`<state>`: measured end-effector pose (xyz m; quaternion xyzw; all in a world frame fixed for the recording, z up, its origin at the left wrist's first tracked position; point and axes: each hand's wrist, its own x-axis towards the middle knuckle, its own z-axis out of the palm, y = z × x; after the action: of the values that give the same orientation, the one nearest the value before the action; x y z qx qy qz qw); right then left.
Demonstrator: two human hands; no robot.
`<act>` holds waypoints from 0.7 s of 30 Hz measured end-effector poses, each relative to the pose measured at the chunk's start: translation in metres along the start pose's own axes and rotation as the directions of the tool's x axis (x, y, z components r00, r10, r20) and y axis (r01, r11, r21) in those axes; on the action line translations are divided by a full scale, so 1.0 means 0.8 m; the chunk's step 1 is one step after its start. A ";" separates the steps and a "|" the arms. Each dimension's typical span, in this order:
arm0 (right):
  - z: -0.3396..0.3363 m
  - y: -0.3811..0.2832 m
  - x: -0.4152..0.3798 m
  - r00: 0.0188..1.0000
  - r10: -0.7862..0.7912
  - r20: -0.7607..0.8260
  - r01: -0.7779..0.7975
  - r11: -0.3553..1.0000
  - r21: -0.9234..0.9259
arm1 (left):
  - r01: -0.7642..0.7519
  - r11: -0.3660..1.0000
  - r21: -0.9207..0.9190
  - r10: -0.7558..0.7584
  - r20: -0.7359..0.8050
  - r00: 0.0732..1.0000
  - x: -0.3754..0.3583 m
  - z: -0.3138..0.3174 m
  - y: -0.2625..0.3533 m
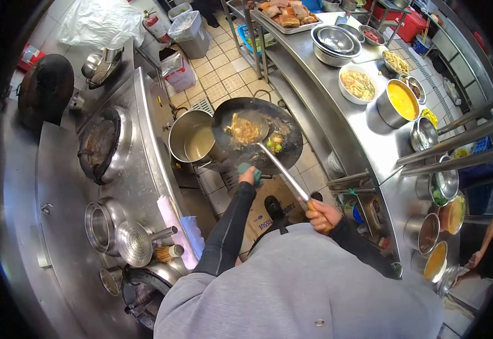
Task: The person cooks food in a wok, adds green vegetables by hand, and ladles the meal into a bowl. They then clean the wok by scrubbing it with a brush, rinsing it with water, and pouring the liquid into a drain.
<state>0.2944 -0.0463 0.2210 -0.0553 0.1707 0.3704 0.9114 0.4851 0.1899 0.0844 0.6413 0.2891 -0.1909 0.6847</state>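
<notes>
My left hand [251, 177] is closed around a green cloth [243, 168] at the near rim of a dark wok [293, 125]; the grip point itself is hidden. In my right hand [324, 217] is the wooden end of a long metal ladle [283, 170]. The ladle's bowl reaches into the wok and carries brownish cooked food [244, 130]. Green and yellow pieces of vegetable [275, 143] lie in the wok to the right of the bowl. Just left of the wok stands a tall steel pot [174, 135] with cloudy liquid.
A steel range [133, 158] with burners runs along the left, holding a perforated skimmer [133, 244]. On the right, the counter [379, 147] bears a white bowl of food [357, 85] and a yellow-liquid pot [399, 104]. Another person's arm [486, 243] shows at far right.
</notes>
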 end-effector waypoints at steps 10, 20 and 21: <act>0.053 -0.057 -0.013 0.972 -0.096 -0.214 0.096 0.995 -0.008 | 0.482 0.767 -0.423 -0.288 0.445 0.848 -0.090 -0.026 0.015; 0.194 -0.085 -0.184 0.796 -0.601 -0.073 0.543 0.761 -0.355 | 0.577 0.668 -0.470 -0.350 0.486 0.801 -0.116 0.003 0.035; 0.195 -0.085 -0.183 0.790 -0.608 -0.072 0.549 0.756 -0.357 | 0.570 0.679 -0.462 -0.354 0.474 0.806 -0.116 0.005 0.037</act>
<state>0.2860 -0.1557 0.4171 -0.2850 0.1665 0.0849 0.9401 0.4342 0.1793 0.1668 0.2586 0.3629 -0.3713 0.8146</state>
